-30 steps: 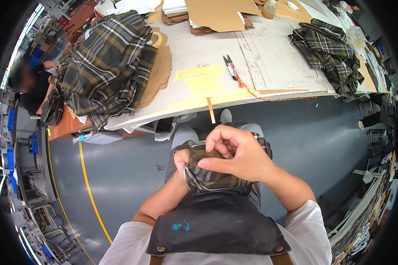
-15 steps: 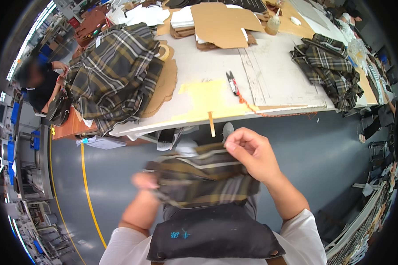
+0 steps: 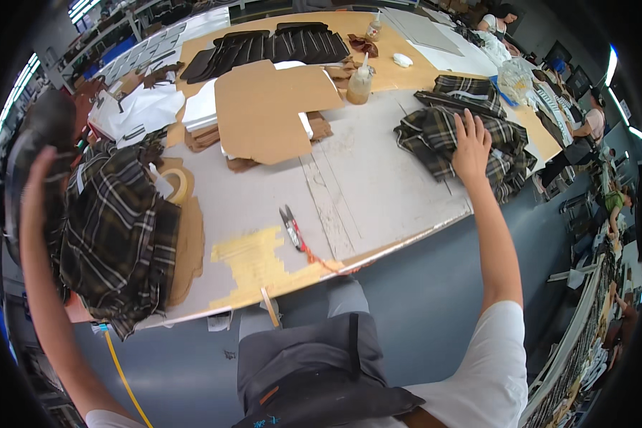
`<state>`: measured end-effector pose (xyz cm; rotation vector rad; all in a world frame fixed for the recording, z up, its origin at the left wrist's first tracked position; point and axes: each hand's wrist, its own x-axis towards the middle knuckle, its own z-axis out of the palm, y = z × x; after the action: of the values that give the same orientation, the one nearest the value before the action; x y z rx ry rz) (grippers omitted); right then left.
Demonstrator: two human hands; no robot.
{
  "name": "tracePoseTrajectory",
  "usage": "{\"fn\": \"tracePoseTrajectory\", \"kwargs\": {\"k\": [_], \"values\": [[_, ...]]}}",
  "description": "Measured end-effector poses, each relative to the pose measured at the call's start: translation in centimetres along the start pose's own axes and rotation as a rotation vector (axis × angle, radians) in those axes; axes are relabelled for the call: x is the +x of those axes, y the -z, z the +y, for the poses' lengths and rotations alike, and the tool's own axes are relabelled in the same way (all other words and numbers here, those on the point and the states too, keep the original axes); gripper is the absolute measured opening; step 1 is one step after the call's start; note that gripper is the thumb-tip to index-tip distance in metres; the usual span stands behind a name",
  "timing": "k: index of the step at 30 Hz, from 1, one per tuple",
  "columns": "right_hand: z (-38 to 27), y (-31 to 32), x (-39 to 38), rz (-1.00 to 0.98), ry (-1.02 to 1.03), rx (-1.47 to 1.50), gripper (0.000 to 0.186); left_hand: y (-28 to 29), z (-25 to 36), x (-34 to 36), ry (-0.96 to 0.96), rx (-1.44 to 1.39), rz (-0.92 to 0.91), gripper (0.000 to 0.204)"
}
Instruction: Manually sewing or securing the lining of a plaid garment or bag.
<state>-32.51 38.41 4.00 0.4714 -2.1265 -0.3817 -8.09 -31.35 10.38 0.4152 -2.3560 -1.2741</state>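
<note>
Fingers (image 3: 470, 128) (right hand (image 3: 471, 160)) spread, gripping nothing, over one of two plaid piles (image 3: 508, 145); left hand (image 3: 40, 170) blurred, cannot tell.

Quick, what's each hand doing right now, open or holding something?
Left hand: blurred; can't tell whether it's open or holding anything.
Right hand: open, spread at the right-hand plaid fabric pile.

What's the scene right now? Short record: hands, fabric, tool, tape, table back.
left hand: left hand, blurred, beside the left dark plaid fabric pile; grip unclear
right hand: right hand, open, over the right dark plaid fabric pile
tool: red-handled metal snips, lying on the pale flat tabletop between the piles
tape: yellow tape patch, near the front edge
table back: flat tan cardboard sheet; clear bottle with yellowish liquid to its right
</note>
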Motion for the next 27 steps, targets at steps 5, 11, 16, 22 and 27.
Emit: {"fn": "tracePoseTrajectory", "kwargs": {"k": [5, 11, 16, 22, 27], "values": [[5.4, -5.1, 4.3, -0.217, -0.11, 0.17, 0.016, -2.5, 5.9, -9.3, 0.007, 0.777, -0.139, 0.057], [-1.0, 11.9, 7.1, 0.108, -0.262, 0.557, 0.018, -10.9, 13.2, -21.6, -0.304, 0.546, -0.073, 0.038], [-7.1, 22.0, 0.1, -0.213, -0.365, 1.548, 0.019, -21.2, 15.8, -27.6, -0.254, -0.135, 0.013, 0.088], [-11.2, 22.5, -11.9, -0.836, -0.569, 1.819, 0.032, -24.7, 13.6, -33.8, -0.085, -0.406, 0.101, 0.035], [-13.6, 28.6, -10.1, -0.566, -0.015, 1.809, 0.037, -24.2, 13.9, -36.6, -0.28, -0.294, 0.007, 0.029]]}}
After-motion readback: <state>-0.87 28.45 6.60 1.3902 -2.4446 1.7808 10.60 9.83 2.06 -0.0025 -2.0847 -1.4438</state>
